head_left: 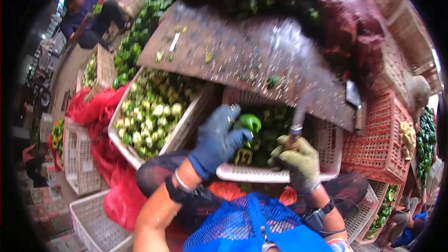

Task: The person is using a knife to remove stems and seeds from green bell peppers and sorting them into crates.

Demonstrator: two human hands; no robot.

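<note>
My left hand, in a blue glove, holds a green bell pepper over a white plastic crate that has more green peppers inside. My right hand, in a pale green glove, grips the handle of a knife; its blade points up and is blurred. Both hands are just in front of a worn wooden board strewn with small green scraps.
A white crate of cut pepper pieces stands to the left. Red mesh sacks and empty white crates lie further left. Red crates are stacked on the right. A person sits at top left beside piled peppers. Blue mesh covers my lap.
</note>
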